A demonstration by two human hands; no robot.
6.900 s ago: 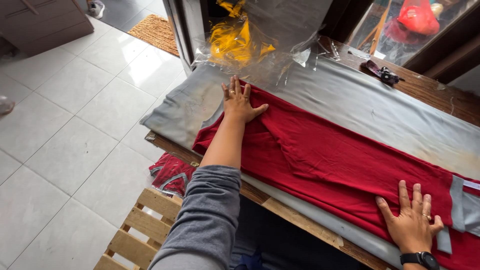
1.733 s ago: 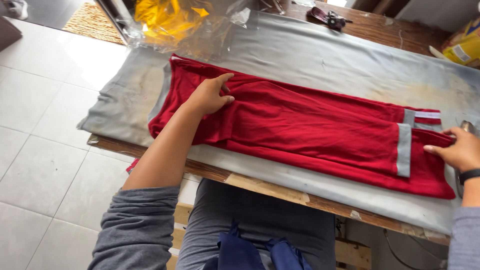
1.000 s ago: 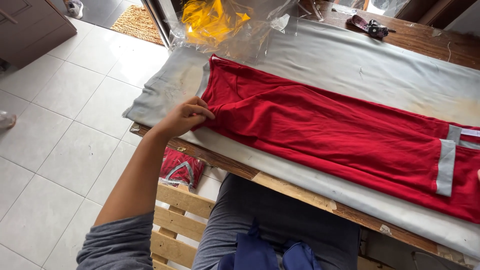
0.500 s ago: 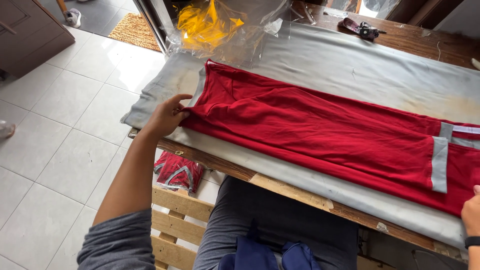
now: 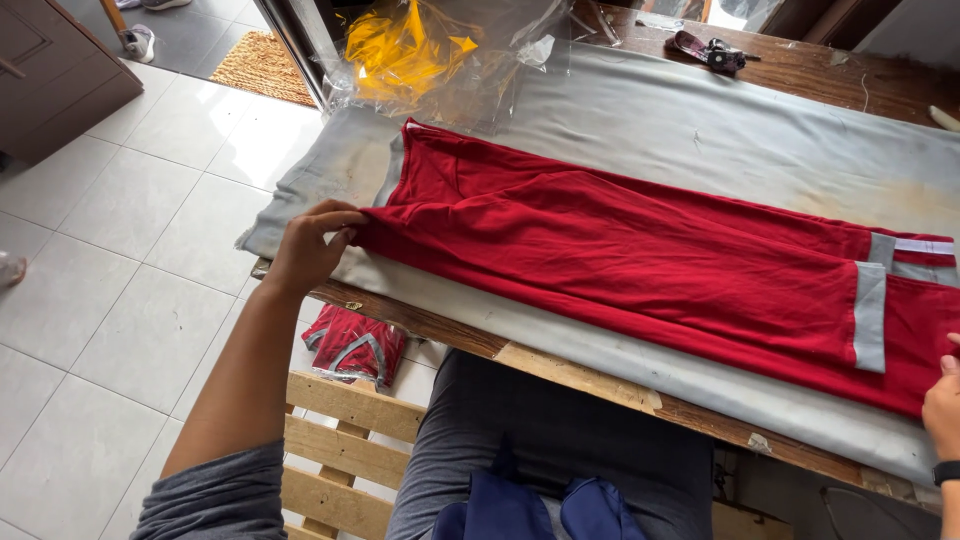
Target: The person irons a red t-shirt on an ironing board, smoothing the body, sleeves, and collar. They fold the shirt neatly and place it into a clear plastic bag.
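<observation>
worktop: wooden, carries everything; the garment is the landmark below.
grey cloth: padding layer spread under the garment, so the fabric lies on a soft flat base.
red garment: folded lengthwise into a long strip along the near part of the cloth, grey bands at its right end; laid flat, probably so edges line up.
plastic bag: clear, yellow contents, just beyond the garment's left end, out of the working area.
folded red piece: on the floor tiles below the garment's left end, beside a wooden pallet.
left hand: at the garment's left end, fingers pinching the near corner, likely to keep the fold taut.
right hand: at the garment's right end, mostly out of frame; can't tell finger state.
change vs half a second back: left hand in the same corner grip; right hand slightly further in.
</observation>
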